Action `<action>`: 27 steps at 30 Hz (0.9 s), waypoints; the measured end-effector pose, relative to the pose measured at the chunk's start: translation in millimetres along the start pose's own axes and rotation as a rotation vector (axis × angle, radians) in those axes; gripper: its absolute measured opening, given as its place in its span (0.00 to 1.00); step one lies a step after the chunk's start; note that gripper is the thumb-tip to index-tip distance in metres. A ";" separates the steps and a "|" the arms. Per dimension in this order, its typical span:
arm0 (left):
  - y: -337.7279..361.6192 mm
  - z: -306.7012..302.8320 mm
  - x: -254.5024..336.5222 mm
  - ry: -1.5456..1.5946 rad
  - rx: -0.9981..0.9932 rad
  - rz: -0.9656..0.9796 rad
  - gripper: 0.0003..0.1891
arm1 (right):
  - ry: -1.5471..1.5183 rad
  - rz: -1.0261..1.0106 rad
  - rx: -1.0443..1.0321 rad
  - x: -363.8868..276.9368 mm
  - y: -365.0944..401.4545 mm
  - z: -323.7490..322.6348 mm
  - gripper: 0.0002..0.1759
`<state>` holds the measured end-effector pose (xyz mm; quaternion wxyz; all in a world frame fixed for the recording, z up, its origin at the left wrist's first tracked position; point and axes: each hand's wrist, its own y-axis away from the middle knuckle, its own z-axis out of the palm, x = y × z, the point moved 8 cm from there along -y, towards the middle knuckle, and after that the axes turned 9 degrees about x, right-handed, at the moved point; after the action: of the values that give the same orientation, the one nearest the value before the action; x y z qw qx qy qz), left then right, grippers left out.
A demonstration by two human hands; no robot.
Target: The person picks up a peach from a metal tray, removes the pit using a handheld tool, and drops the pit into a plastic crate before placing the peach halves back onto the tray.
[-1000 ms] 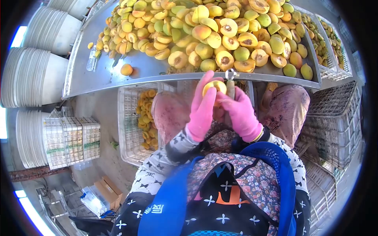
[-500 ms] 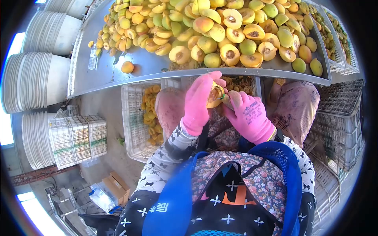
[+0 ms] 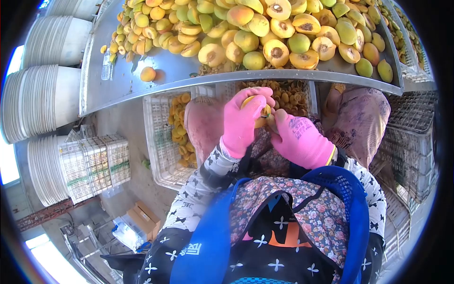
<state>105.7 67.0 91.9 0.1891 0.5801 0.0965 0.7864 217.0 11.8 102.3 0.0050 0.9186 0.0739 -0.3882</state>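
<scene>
My left hand (image 3: 243, 118), in a pink glove, is closed around a yellow peach half (image 3: 260, 122) above my lap. My right hand (image 3: 300, 137), also in a pink glove, grips a small pitting tool (image 3: 268, 115) with a green band near its tip. The tool's working end is against the cut face of the peach; the glove hides most of its handle. Just beyond my hands, many halved yellow peaches (image 3: 276, 52) lie heaped on a metal table (image 3: 127, 87), several with brown pit centres showing.
Below the table edge, a white crate (image 3: 158, 137) holds peach pieces (image 3: 179, 130), and another container holds peach scraps (image 3: 288, 97). One peach (image 3: 148, 74) and a plastic bottle (image 3: 107, 65) are at the table's left. Stacked white basins (image 3: 38, 99) and crates (image 3: 94, 165) stand left, dark crates (image 3: 406, 142) right.
My left fingers have wrapped further over the peach half, turning its cut face and hiding more of it. The tool's metal loop, visible before, is now mostly hidden. The view has shifted slightly.
</scene>
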 end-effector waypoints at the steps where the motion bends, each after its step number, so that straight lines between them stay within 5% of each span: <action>1: -0.1 -0.1 0.7 0.000 -0.002 0.001 0.17 | -0.101 -0.028 0.037 -3.8 1.3 -0.4 0.16; 8: -7.2 4.1 5.9 0.064 0.051 0.030 0.15 | -0.412 0.041 0.055 -5.2 -6.4 2.6 0.17; 14: -12.5 0.8 -1.8 0.120 0.162 0.066 0.15 | -0.095 0.027 0.093 11.2 -8.6 18.4 0.17; 20: -17.0 -5.1 -6.8 -0.009 0.098 0.021 0.16 | -0.380 0.017 0.143 7.3 -5.7 22.5 0.15; 23: -19.8 -4.7 -10.3 -0.024 0.060 -0.054 0.15 | -0.470 0.084 0.077 13.4 -8.9 30.3 0.13; 25: -21.5 -1.3 -6.8 -0.052 -0.003 -0.065 0.17 | -0.666 0.374 -0.196 16.1 -10.3 33.4 0.12; 27: -22.4 3.1 5.5 -0.117 -0.052 0.127 0.18 | -0.919 0.637 -0.461 13.1 -5.6 31.7 0.10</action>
<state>111.4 89.5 89.3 0.1592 0.6248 0.0278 0.7639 202.7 17.0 71.0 0.3515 0.6089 -0.1324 -0.6986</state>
